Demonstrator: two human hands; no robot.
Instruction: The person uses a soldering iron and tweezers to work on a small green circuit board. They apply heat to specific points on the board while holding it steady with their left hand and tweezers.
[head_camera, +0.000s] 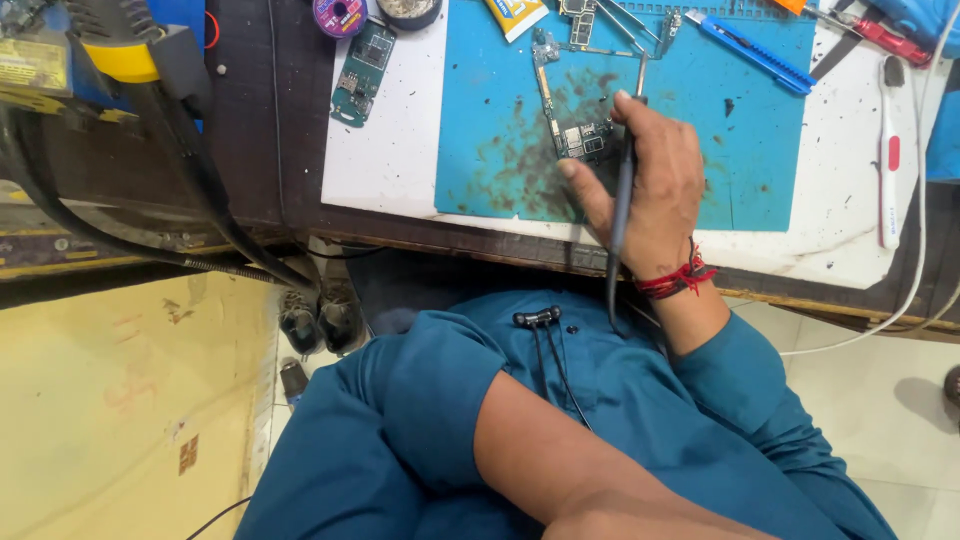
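Note:
My right hand (655, 185), with a red thread band at the wrist, is shut on a dark pen-shaped soldering tool (622, 200). The tool's thin metal tip (640, 75) points away from me over the stained blue work mat (770, 150). My thumb and fingers rest beside a small phone circuit board (582, 140), which has a long narrow strip (545, 85) running up from it. My left forearm (560, 460) crosses my lap at the bottom; that hand is out of the picture.
A green circuit board (362, 70) lies on the white sheet (390, 170) left of the mat. A blue utility knife (750, 50), a red screwdriver (890, 40), tweezers (620, 20) and a white brush (888, 170) lie at the back and right. Black hoses (180, 170) hang at the left.

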